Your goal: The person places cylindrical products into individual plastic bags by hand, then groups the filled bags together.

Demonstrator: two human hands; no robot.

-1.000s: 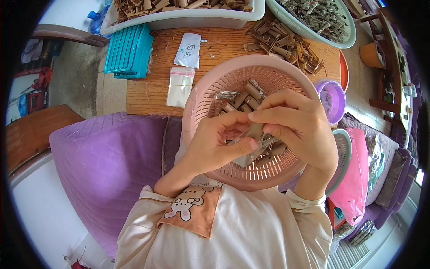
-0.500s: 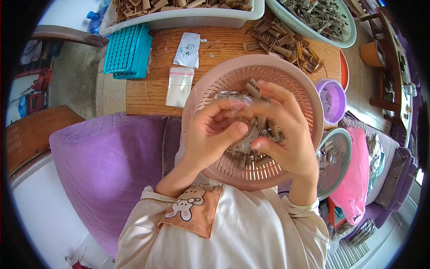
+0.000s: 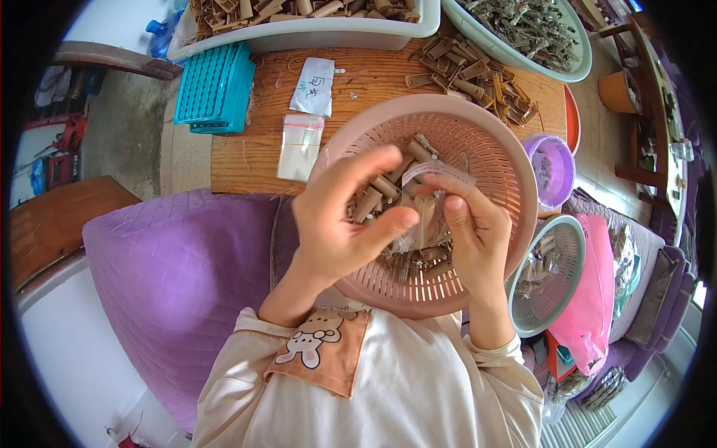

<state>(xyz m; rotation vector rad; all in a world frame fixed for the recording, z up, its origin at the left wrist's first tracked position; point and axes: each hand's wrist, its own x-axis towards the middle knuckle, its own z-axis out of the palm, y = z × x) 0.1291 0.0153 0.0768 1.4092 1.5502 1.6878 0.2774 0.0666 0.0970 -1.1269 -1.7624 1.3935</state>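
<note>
My right hand (image 3: 482,231) pinches the rim of a small clear plastic bag (image 3: 427,224) between thumb and fingers. Something tan seems to show through the plastic. To the left of it my left hand (image 3: 325,216) is open, its thumb and fingers apart and slightly blurred. Both hands are over a pinkish-brown colander (image 3: 515,168). Inside it lie brown plastic pieces (image 3: 367,203) and small clear packets with dark contents (image 3: 403,265), partly hidden by my hands.
A stack of flat clear bags (image 3: 300,149) and a paper note (image 3: 312,88) lie on the wooden table (image 3: 261,175). Teal baskets (image 3: 213,89), a white tub (image 3: 336,33) and a loose brown heap (image 3: 478,75) stand beyond. Rightward are a purple bowl (image 3: 564,175) and a green-grey basket (image 3: 575,284).
My left hand has come away from the bag and opened, moving slightly left. My right hand has changed from spread fingers to a pinch on the bag's rim.
</note>
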